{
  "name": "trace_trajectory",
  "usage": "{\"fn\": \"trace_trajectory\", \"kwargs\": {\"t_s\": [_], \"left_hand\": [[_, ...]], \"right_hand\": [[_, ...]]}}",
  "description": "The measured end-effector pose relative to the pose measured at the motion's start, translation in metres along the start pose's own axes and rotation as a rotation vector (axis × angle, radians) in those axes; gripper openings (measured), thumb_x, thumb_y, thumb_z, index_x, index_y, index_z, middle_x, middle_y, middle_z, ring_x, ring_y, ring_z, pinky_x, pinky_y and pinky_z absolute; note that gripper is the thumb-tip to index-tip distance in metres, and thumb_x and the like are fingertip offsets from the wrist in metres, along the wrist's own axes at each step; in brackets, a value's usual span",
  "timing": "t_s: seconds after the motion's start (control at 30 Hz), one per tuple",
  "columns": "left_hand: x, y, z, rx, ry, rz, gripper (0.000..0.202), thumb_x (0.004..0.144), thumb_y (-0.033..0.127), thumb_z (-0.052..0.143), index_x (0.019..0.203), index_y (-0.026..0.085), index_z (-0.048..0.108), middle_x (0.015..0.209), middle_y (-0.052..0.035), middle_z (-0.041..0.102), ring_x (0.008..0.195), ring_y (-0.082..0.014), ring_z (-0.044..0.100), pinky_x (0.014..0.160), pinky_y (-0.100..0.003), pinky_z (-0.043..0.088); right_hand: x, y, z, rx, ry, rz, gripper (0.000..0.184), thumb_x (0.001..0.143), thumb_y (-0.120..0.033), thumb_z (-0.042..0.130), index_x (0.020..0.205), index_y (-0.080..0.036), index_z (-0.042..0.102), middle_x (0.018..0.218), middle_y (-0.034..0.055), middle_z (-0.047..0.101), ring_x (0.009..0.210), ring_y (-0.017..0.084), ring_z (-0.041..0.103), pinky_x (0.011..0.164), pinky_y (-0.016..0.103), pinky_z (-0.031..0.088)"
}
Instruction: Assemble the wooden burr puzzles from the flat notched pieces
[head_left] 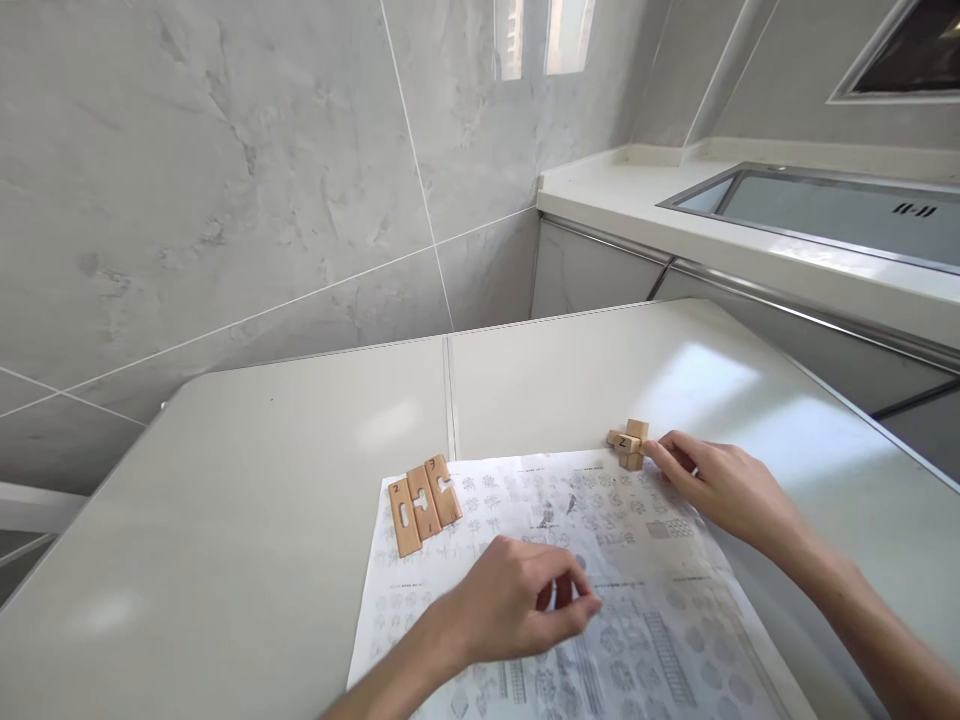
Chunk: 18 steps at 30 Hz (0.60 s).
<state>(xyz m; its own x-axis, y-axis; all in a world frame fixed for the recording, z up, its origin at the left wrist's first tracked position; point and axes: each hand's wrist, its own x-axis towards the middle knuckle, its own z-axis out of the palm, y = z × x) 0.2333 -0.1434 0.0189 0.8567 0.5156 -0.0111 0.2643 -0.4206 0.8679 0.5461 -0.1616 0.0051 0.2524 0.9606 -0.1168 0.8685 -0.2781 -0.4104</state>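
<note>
A small wooden block puzzle point(637, 430) of crossed pieces, one marked with a 2, stands at the far right edge of the printed paper sheet point(517, 560). My right hand point(701, 478) has its thumb and fingertips closed at the puzzle's right side. Over the middle of the sheet is my left hand point(529, 600), its fingers curled and the tips pressed to the thumb, with nothing visible between them. Three flat notched wooden pieces point(424, 507), marked with handwritten numbers, lie side by side on the sheet's far left corner, apart from both hands.
The sheet lies on a glossy white table point(247, 520) with a seam point(451, 400) across it. A grey marbled wall point(262, 180) rises behind. To the right stands a white counter point(600, 190) with an inset sink point(817, 215).
</note>
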Motion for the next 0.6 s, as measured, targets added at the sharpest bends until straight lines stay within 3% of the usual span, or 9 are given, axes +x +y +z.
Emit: {"fn": "trace_trajectory", "kwargs": {"t_s": [0.13,0.27,0.37,0.47,0.6], "left_hand": [[0.027,0.003,0.026,0.214,-0.126,0.268,0.018,0.099,0.034,0.070,0.092,0.018,0.073,0.073,0.0037,0.075,0.063,-0.0090,0.068,0.052,-0.020,0.044],[0.058,0.006,0.060,0.450,-0.210,0.507,0.023,0.099,0.041,0.070,0.086,0.022,0.068,0.085,0.0042,0.080,0.070,-0.0127,0.072,0.043,-0.027,0.034],[0.075,0.004,0.082,0.561,-0.202,0.600,0.034,0.103,0.047,0.063,0.078,0.022,0.064,0.080,0.0034,0.078,0.065,-0.0151,0.071,0.042,-0.031,0.031],[0.083,-0.002,0.096,0.560,-0.181,0.593,0.036,0.102,0.048,0.063,0.077,0.023,0.062,0.080,0.0036,0.078,0.066,-0.0166,0.070,0.042,-0.032,0.027],[0.082,-0.007,0.099,0.438,-0.234,0.515,0.037,0.104,0.045,0.060,0.076,0.022,0.057,0.082,0.0037,0.078,0.066,-0.0159,0.067,0.044,-0.032,0.030]], "right_hand": [[-0.004,0.000,-0.003,0.010,0.022,0.056,0.057,0.099,-0.076,0.037,0.077,-0.027,0.057,0.070,0.0021,0.071,0.061,0.024,0.063,0.058,0.033,0.039],[-0.016,0.001,-0.006,-0.023,0.160,0.134,0.056,0.098,-0.076,0.038,0.078,-0.028,0.057,0.068,0.0017,0.069,0.060,0.025,0.061,0.058,0.035,0.039],[-0.027,0.000,-0.009,-0.020,0.247,0.111,0.053,0.097,-0.074,0.041,0.075,-0.028,0.053,0.070,0.0005,0.068,0.057,0.023,0.057,0.058,0.035,0.040],[-0.040,-0.005,-0.012,-0.005,0.299,0.031,0.051,0.098,-0.072,0.043,0.075,-0.028,0.052,0.070,0.0005,0.068,0.054,0.021,0.053,0.058,0.035,0.041],[-0.053,-0.022,-0.016,0.043,0.294,-0.114,0.045,0.101,-0.065,0.047,0.079,-0.028,0.057,0.069,0.0010,0.065,0.050,0.018,0.048,0.057,0.034,0.042]]}}
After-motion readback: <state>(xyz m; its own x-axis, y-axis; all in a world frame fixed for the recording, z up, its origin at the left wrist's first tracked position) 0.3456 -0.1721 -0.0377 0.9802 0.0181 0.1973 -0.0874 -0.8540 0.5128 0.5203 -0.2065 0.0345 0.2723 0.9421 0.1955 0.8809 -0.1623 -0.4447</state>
